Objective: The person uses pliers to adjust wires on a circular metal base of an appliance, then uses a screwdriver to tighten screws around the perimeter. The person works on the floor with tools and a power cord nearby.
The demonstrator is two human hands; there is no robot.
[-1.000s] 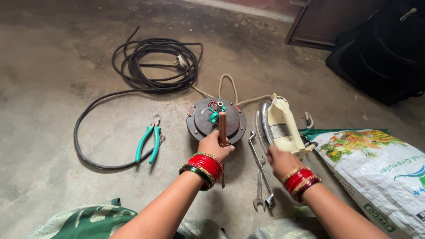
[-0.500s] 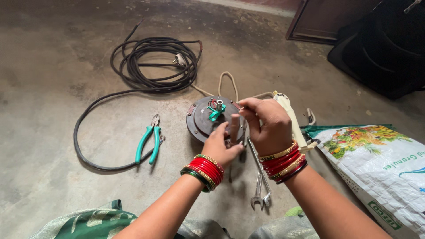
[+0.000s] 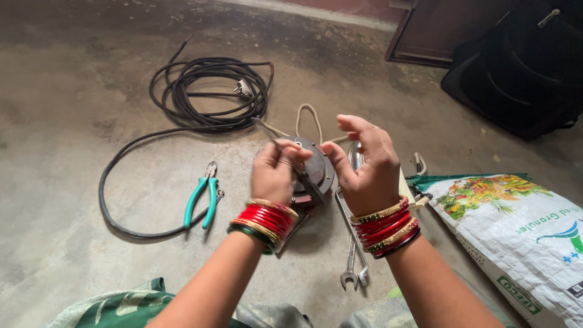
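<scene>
- At frame centre, the left hand [image 3: 274, 173] has its grip closed on a thin metal tool [image 3: 302, 177], pinched at its upper end.
- The right hand [image 3: 364, 167] is held open beside it, fingers loosely curled, gripping nothing.
- Behind both hands a round dark motor part [image 3: 319, 170] rests on the floor [image 3: 91, 91].
- Green-handled pliers [image 3: 203, 200] lie to the left; spanners [image 3: 354, 258] lie at lower centre.
</scene>
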